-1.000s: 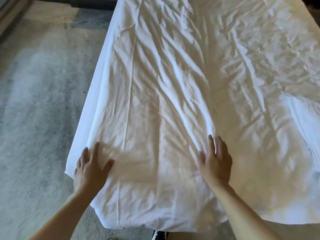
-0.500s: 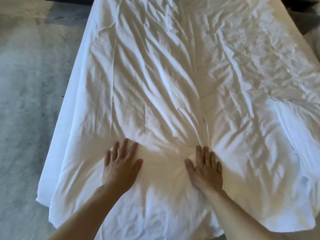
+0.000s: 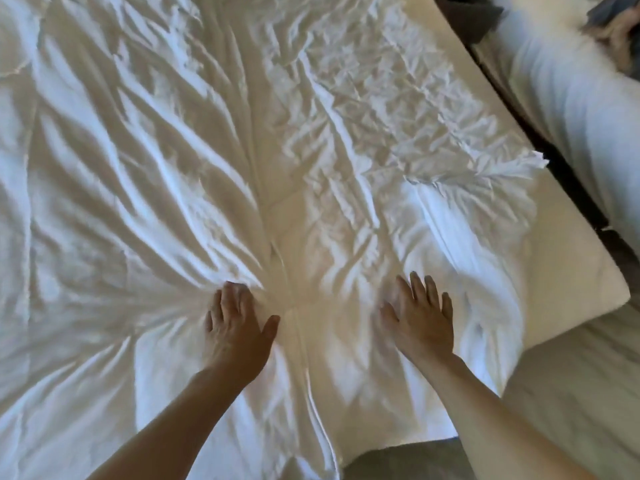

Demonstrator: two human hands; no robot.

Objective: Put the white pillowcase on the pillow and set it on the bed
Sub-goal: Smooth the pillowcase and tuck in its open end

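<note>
Now left hand (image 3: 237, 329) and right hand (image 3: 420, 315) flat, fingers spread, palms down on white sheet (image 3: 156, 202).

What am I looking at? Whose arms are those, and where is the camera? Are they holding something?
The camera sits on a person's head and looks down, so you see their own two bare arms reaching forward. There is no machine here, just a person. The left hand and the right hand both lie flat, palms down, on a big crumpled white cloth. Neither hand is gripping anything; the left one presses where many wrinkles meet. The cloth is spread over a pale mattress, whose bare edge shows on the right. Farther right there is more white bedding, blurry. I cannot tell whether the cloth is a pillowcase, and I see no pillow for certain.
</note>
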